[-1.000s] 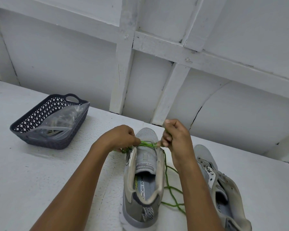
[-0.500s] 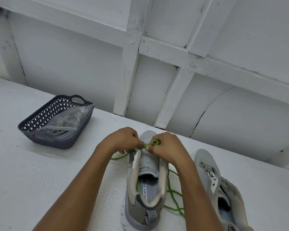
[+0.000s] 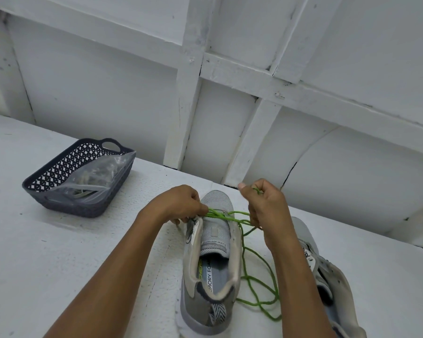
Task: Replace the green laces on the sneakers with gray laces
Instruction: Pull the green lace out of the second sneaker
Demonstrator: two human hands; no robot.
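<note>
Above the sneaker [image 3: 215, 236], left hand [image 3: 178, 203] and right hand [image 3: 264, 206] each pinch the green lace [image 3: 226, 215], the basket [image 3: 71, 206] well apart leftward.

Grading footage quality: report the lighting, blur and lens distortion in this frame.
Head view: flat, even light, only a faint shadow by the basket; head view: right hand slightly soft at the thumb, green lace and centre sneaker sharp; head view: wide lens bows the table and wall beams; sheen on the plastic bag obscures its contents.

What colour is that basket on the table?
The basket is dark grey, with lattice-cut walls; head view.
</note>
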